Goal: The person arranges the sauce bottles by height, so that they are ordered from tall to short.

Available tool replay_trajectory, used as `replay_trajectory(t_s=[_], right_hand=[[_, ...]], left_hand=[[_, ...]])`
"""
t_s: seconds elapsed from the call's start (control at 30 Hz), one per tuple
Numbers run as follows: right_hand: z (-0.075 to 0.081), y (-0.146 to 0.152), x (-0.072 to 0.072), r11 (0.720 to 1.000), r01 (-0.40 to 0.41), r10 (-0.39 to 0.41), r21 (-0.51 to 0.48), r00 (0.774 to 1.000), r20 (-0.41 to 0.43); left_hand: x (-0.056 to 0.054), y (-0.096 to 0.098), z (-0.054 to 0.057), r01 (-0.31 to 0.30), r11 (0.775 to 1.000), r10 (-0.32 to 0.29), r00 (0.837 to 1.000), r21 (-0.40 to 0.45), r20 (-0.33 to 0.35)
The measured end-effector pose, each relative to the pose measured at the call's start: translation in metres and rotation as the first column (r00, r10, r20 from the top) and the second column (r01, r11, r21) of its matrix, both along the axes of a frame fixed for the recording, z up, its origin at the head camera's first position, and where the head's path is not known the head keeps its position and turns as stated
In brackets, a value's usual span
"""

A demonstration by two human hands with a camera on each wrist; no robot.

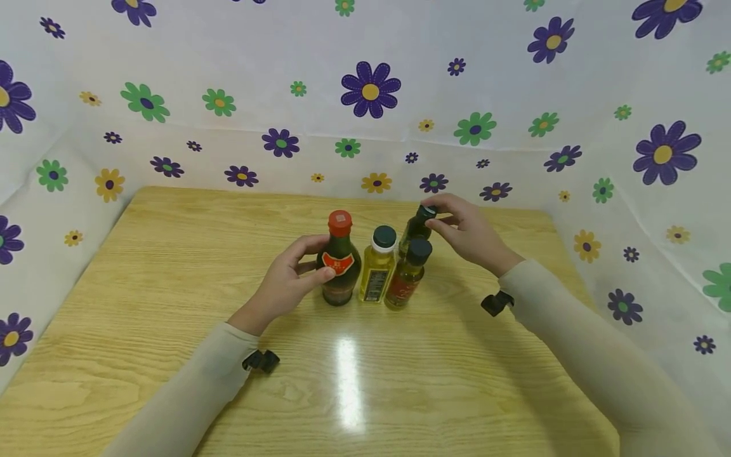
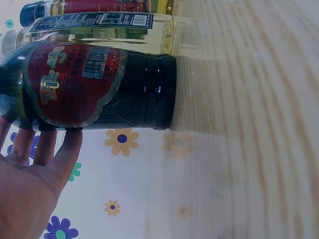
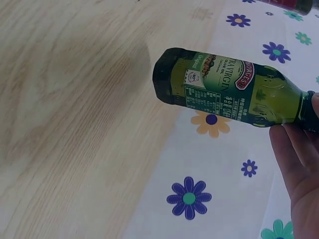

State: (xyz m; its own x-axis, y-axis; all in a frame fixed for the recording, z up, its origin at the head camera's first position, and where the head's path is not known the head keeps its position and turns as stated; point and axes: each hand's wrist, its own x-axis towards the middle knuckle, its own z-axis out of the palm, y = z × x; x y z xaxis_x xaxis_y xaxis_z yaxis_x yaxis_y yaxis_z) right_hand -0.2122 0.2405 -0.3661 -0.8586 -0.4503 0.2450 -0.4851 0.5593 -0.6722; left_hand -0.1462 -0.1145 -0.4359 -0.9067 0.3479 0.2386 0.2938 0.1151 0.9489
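Observation:
My left hand (image 1: 285,282) holds a dark bottle with a red cap (image 1: 340,279) round its side, thumb in front and fingers behind. In the left wrist view the same dark bottle (image 2: 134,92) stands upright on the table. With thumb and fingers my right hand (image 1: 465,231) pinches the dark cap of a green olive oil bottle (image 1: 412,230). Its label faces the right wrist view, where the olive oil bottle (image 3: 214,87) is tilted in the frame; whether its base touches the table I cannot tell.
Between the hands stand a clear bottle of yellow oil with a green cap (image 1: 377,270) and a black-capped bottle with a red label (image 1: 403,285). The wooden table (image 1: 171,266) is bounded by a flower-patterned white cloth (image 1: 320,108) at the back and sides.

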Motion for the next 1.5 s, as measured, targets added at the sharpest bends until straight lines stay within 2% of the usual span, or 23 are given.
replay_trajectory(t_s=[0.17,0.33,0.67,0.87,1.13,1.5], right_hand=[[0.002,0.017,0.01,1.0,0.013,-0.013,0.017,0.999,-0.043],[-0.001,0.029,0.023,0.999,-0.009,0.012,0.03,0.996,-0.09],[-0.01,0.035,0.051,0.998,-0.03,0.036,0.054,0.994,-0.104],[-0.016,0.034,0.059,0.997,-0.059,0.065,0.057,0.991,-0.113],[-0.02,0.035,0.072,0.997,-0.044,0.05,0.066,0.994,-0.095],[-0.021,0.036,0.079,0.997,-0.082,0.083,0.006,0.991,-0.101]], left_hand=[[-0.001,-0.001,-0.001,-0.002,1.0,0.002,1.0,0.001,-0.013],[-0.001,0.0,0.0,0.0,1.0,0.0,1.0,0.006,-0.018],[-0.001,-0.001,-0.003,0.001,1.0,-0.001,1.0,0.007,-0.01],[-0.001,-0.001,-0.003,0.002,1.0,-0.002,1.0,0.005,-0.016],[-0.001,-0.001,-0.003,0.005,1.0,-0.005,1.0,0.009,-0.016],[-0.002,0.0,-0.004,0.008,1.0,-0.008,1.0,0.017,-0.022]])
